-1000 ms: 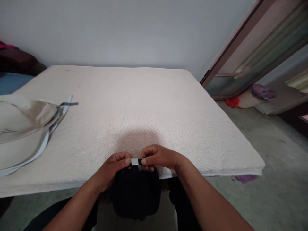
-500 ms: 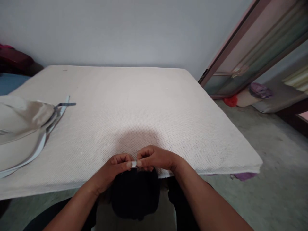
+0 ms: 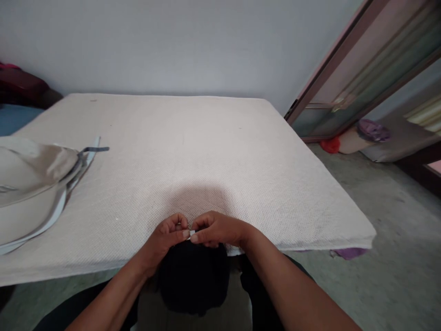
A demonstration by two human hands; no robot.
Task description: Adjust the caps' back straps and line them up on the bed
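Here, the left hand (image 3: 168,233) and right hand (image 3: 217,230) pinch a pale buckle (image 3: 192,234) in their fingers (image 3: 199,237) beside the black cap (image 3: 194,278).

The left hand (image 3: 172,232) and right hand (image 3: 213,230) cover most of the white piece (image 3: 192,233) and part of the black cap's (image 3: 194,278) far edge. The left edge cuts off the pale caps (image 3: 34,170). Purple cloth (image 3: 349,253) is mostly hidden under the white cover's (image 3: 206,142) near right corner; the far-right red thing (image 3: 330,145) is too blurred to identify.
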